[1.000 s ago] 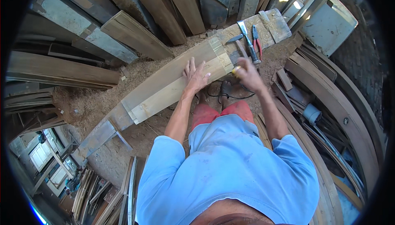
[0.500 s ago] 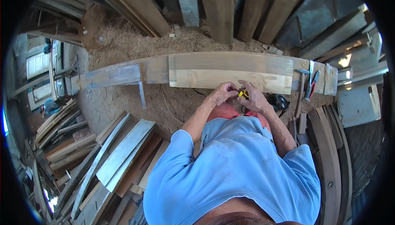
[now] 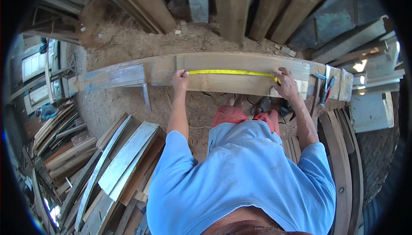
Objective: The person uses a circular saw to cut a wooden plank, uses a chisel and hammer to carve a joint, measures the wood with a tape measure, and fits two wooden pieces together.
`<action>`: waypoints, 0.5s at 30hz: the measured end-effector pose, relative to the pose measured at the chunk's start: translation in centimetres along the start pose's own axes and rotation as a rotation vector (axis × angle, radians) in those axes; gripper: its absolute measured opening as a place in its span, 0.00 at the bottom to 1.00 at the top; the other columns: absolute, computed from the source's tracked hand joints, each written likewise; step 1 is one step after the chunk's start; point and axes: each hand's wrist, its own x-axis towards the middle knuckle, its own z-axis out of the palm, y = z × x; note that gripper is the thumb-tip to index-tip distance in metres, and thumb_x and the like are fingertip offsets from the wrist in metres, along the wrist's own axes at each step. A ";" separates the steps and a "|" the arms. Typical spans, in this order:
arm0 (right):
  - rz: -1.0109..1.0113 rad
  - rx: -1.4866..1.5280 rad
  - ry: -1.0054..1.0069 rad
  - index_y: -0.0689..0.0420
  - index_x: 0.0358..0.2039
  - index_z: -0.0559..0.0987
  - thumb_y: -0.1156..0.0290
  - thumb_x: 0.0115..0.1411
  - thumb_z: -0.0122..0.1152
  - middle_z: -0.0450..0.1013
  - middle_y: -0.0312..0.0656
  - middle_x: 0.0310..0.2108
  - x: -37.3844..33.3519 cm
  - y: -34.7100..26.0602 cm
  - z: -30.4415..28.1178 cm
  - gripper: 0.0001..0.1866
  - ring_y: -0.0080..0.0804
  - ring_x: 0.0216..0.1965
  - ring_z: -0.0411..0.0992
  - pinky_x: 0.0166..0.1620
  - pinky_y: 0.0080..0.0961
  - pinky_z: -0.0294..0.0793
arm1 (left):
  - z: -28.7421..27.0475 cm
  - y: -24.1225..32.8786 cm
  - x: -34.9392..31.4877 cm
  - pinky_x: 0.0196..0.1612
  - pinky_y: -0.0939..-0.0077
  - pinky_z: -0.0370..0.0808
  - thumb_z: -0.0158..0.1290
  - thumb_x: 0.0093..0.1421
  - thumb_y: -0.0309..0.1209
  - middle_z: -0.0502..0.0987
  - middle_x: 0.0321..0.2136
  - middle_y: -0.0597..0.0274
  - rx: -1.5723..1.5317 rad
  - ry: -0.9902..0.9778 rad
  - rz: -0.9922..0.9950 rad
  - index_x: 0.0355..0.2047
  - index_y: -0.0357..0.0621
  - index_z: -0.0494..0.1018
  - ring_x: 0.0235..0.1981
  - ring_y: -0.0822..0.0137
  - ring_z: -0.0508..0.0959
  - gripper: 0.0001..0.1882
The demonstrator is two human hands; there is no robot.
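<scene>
A yellow tape measure (image 3: 231, 71) is drawn out lengthwise over a wooden board (image 3: 240, 86) that lies on a long bench. My left hand (image 3: 180, 80) pinches the free end of the blade near the board's left end. Toward the board's right part, my right hand (image 3: 286, 84) is closed around the case, of which only a small yellow and dark bit shows. The blade looks nearly straight between my two hands. Whether it touches the wood along its length I cannot tell.
Pliers with red handles (image 3: 328, 90) and a hammer (image 3: 322, 78) lie on the right part of the bench (image 3: 111, 79). Thick planks (image 3: 231, 7) stand beyond it. Stacked boards (image 3: 128, 157) fill the lower left, and curved timbers (image 3: 343, 157) lie at the right.
My hands were together in front of me, holding the tape measure. They have spread apart over the board, the left going left and the right going right, with the blade pulled out.
</scene>
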 end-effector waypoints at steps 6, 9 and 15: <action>0.085 0.007 0.103 0.45 0.60 0.81 0.67 0.53 0.69 0.67 0.52 0.65 -2.0 5.6 -1.4 0.30 0.53 0.64 0.69 0.63 0.45 0.74 | -0.7 -1.6 -0.2 0.36 0.71 0.77 0.65 0.63 0.33 0.82 0.28 0.63 0.160 0.085 0.115 0.36 0.39 0.81 0.28 0.71 0.77 0.09; 0.171 0.021 0.115 0.46 0.61 0.80 0.69 0.53 0.66 0.67 0.52 0.65 -3.4 9.9 -3.1 0.31 0.53 0.65 0.66 0.66 0.42 0.70 | -0.6 -3.3 0.6 0.33 0.75 0.73 0.63 0.65 0.27 0.79 0.27 0.67 0.062 0.156 0.147 0.35 0.36 0.80 0.27 0.75 0.73 0.06; 0.164 0.014 0.249 0.48 0.58 0.82 0.74 0.51 0.66 0.69 0.52 0.63 -5.7 16.9 -4.1 0.30 0.53 0.65 0.66 0.68 0.41 0.67 | -0.5 -2.3 1.0 0.24 0.78 0.63 0.61 0.68 0.26 0.72 0.23 0.70 -0.192 0.111 0.025 0.37 0.36 0.77 0.22 0.79 0.66 0.06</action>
